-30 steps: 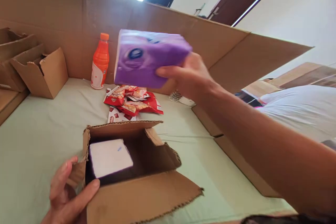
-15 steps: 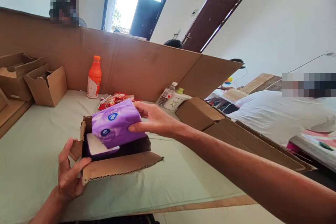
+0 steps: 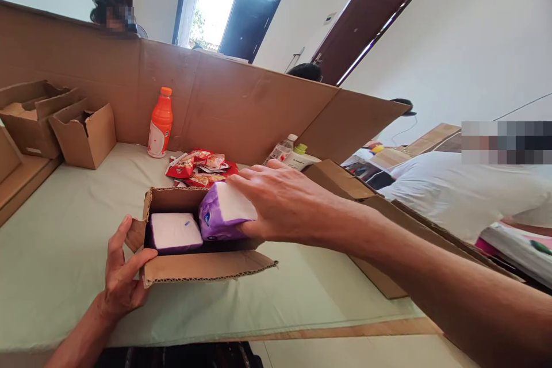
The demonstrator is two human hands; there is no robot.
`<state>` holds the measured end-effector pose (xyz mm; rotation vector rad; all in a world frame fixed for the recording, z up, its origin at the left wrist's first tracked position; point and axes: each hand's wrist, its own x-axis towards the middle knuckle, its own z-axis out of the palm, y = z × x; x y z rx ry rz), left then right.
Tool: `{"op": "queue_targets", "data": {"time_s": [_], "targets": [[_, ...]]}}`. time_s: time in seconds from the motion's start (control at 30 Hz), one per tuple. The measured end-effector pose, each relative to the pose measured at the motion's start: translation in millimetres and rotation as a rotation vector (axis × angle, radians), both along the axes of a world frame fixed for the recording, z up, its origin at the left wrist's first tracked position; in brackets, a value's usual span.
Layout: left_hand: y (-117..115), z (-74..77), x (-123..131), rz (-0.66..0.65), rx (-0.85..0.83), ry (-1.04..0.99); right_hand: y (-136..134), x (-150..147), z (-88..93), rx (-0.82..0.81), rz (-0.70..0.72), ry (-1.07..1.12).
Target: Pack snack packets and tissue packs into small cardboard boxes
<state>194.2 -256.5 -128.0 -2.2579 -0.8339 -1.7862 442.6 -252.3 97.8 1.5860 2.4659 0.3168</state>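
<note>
My right hand (image 3: 269, 201) grips a purple-and-white tissue pack (image 3: 219, 210), tilted with its white end up, at the right part of an open cardboard box (image 3: 211, 267). A second tissue pack (image 3: 176, 230) lies in the left part of the same box, white side up. With thumb and fingers, my left hand (image 3: 126, 273) pinches the box's left side by a folded flap. How far the held pack reaches down inside the box is partly hidden by my right hand and the box wall.
Red snack packets (image 3: 200, 167) lie behind the box, near an orange bottle (image 3: 160, 123). A clear bottle (image 3: 282, 149) and a white container (image 3: 302, 160) stand at the back right. Small cardboard boxes (image 3: 84, 132) sit at left; a cardboard wall (image 3: 241, 103) runs behind. Another person (image 3: 466, 190) is at right.
The held tissue pack has turned from flat and slanted to end-up and moved right, lower toward the box. The other pack now shows fully. My left hand keeps its hold on the box.
</note>
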Motion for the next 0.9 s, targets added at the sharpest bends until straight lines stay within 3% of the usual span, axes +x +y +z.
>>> {"op": "queue_targets", "data": {"time_s": [0.23,0.43,0.57,0.73,0.9], "targets": [[-1,1.0,1,0.018,-0.01,-0.002,17,-22,-10.2,-0.104,0.054,0.004],[-2,3.9,-2,-0.023,-0.024,0.009,14,-13,-21.9,-0.244,0.082,0.02],[-2,7.3,-1,-0.017,-0.004,0.022,20,-5,-41.8,-0.197,0.042,0.003],[-1,5.8,3,-0.013,-0.023,0.036,28,-8,-72.9,-0.32,0.009,-0.051],[-2,5.2,3,0.015,-0.025,0.047,29,-10,-74.7,-0.32,0.03,-0.029]]}}
